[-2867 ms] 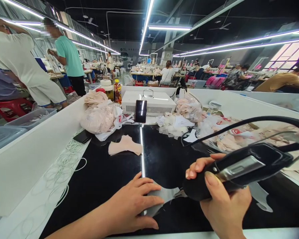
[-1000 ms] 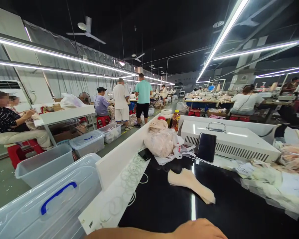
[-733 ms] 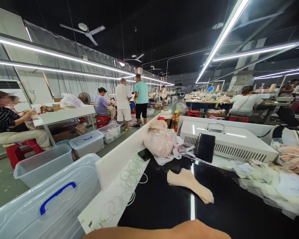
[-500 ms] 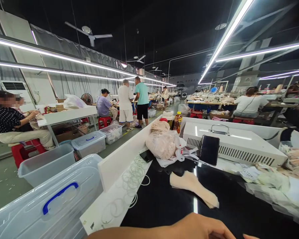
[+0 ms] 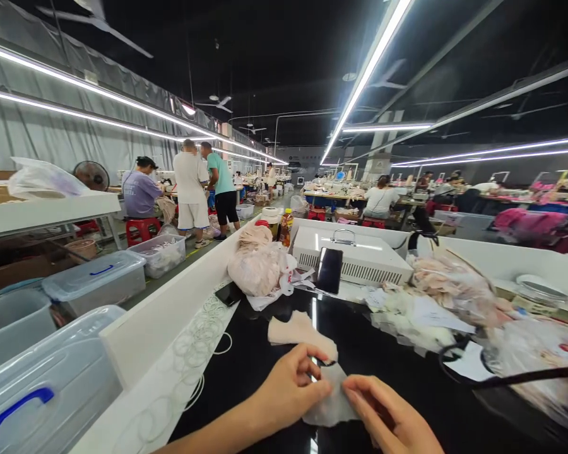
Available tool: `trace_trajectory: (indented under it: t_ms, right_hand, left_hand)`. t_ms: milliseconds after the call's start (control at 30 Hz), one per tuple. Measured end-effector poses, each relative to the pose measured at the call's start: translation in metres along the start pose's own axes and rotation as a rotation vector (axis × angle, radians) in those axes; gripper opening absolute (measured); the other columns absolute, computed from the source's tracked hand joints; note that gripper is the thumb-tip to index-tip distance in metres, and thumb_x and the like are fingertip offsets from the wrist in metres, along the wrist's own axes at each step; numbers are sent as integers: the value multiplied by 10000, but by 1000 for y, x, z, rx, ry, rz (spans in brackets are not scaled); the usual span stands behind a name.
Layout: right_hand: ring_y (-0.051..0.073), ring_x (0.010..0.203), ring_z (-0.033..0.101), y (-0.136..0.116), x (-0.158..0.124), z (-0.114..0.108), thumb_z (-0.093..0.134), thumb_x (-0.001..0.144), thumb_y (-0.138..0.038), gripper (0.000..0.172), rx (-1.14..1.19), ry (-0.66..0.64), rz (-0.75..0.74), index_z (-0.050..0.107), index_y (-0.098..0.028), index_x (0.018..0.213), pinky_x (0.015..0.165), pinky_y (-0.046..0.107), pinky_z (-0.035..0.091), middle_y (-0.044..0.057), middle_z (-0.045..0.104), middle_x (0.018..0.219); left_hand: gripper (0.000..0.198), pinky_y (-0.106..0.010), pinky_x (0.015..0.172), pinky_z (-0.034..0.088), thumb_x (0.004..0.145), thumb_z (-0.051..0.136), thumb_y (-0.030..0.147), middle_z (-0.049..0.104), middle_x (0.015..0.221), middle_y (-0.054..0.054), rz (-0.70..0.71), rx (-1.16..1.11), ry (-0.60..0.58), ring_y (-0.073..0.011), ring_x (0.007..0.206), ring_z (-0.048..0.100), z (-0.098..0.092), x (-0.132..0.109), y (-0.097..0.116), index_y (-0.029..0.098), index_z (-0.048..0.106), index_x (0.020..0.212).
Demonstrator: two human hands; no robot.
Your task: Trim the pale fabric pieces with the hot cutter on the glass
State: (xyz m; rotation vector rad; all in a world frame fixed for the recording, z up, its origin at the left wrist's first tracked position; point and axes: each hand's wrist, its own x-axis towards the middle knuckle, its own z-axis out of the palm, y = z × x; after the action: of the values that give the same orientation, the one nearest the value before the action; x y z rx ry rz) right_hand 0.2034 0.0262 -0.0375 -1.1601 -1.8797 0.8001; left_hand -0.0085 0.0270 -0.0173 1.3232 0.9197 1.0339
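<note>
A small, thin, translucent white piece of material (image 5: 329, 407) is between my two hands, just above or on the black tabletop (image 5: 246, 372). On its left, the thumb of my left hand (image 5: 288, 384) presses on it, with the fingers curled. My right hand (image 5: 390, 413) pinches its right edge between thumb and forefinger. Just beyond my left fingers lies a stack of beige fabric cutouts (image 5: 296, 328), narrow in the middle. My left fingertips overlap its near end; whether they touch it I cannot tell.
Pale elastic-looking rings (image 5: 184, 359) lie along the left ledge. A plastic bag of beige fabric (image 5: 260, 268), a phone on a stand (image 5: 330, 270) and a white vented box (image 5: 355, 249) stand behind. Translucent sheets (image 5: 414, 315) pile up at the right. Lidded bins (image 5: 94, 277) and people are beyond.
The view has swung to the right. Both my hands have come together over the table and now hold the translucent piece; earlier my left hand lay low and the right barely showed.
</note>
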Motion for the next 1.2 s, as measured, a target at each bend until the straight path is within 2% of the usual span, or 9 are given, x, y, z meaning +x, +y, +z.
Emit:
trace_trajectory:
  t_ms: [167, 367, 467, 600, 867, 967, 1033, 1100, 1200]
  right_hand:
    - [149, 731, 656, -4, 34, 14, 517, 1026, -479, 269, -151, 72, -184, 697, -282, 992, 654, 212, 515, -21, 663, 851]
    - [177, 785, 660, -12, 78, 31, 493, 1058, -393, 225, -278, 130, -174, 692, -297, 1019, 654, 283, 486, -13, 663, 973]
    - [240, 894, 648, -11, 93, 37, 527, 1047, -299, 186, -395, 161, -180, 703, -255, 1007, 723, 344, 474, 19, 658, 948]
    - [258, 836, 599, -6, 99, 44, 571, 1022, -211, 159, -539, 158, -204, 718, -217, 961, 734, 392, 444, 31, 665, 882]
    - [207, 851, 610, -3, 100, 48, 646, 985, -148, 121, -706, 167, -203, 704, -176, 882, 806, 389, 494, 1, 655, 846]
    - [236, 950, 626, -15, 92, 47, 684, 934, -95, 81, -710, 172, -229, 704, -166, 901, 866, 430, 508, 32, 685, 964]
    - [270, 1055, 617, -27, 76, 47, 703, 915, -93, 123, -689, 162, -269, 708, -175, 1007, 929, 464, 498, 67, 695, 1097]
    - [246, 1071, 628, -36, 52, 45, 715, 930, -152, 117, -652, 93, -331, 700, -196, 1038, 953, 439, 507, 50, 699, 1122]
    - [189, 946, 678, -37, 7, 35, 639, 1013, -349, 164, -604, -5, -336, 695, -200, 1050, 835, 354, 572, 47, 711, 1081]
  left_hand:
    - [386, -210, 564, 364, 811, 626, 276, 536, 838, 45, 57, 147, 123, -55, 563, 459, -20, 10, 7, 162, 529, 1167]
    - [315, -253, 676, 428, 854, 582, 271, 589, 872, 9, 130, 390, 256, -123, 707, 551, -55, 41, 11, 171, 555, 1151]
    - [311, -291, 765, 456, 867, 578, 250, 630, 887, 0, 167, 546, 257, -159, 783, 593, -66, 54, 13, 190, 591, 1172]
    - [329, -330, 869, 469, 888, 561, 205, 677, 935, -8, 204, 745, 205, -191, 881, 639, -71, 64, 12, 212, 615, 1213]
    - [374, -363, 976, 499, 901, 565, 182, 712, 1068, -55, 259, 991, 156, -219, 996, 675, -74, 80, -8, 191, 613, 1272]
    - [360, -389, 1012, 504, 918, 544, 221, 710, 1154, -83, 298, 1026, 174, -233, 1071, 673, -77, 82, -12, 187, 611, 1270]
    - [352, -407, 1008, 516, 920, 539, 260, 710, 1168, -88, 334, 1035, 181, -241, 1079, 673, -80, 80, -11, 191, 615, 1257]
    - [349, -439, 1051, 493, 923, 524, 294, 691, 1238, -93, 379, 1034, 190, -256, 1143, 649, -82, 76, -6, 202, 618, 1246]
    - [384, -537, 1109, 428, 961, 484, 415, 666, 1285, -112, 421, 1020, 211, -309, 1219, 606, -83, 67, 2, 203, 623, 1250]
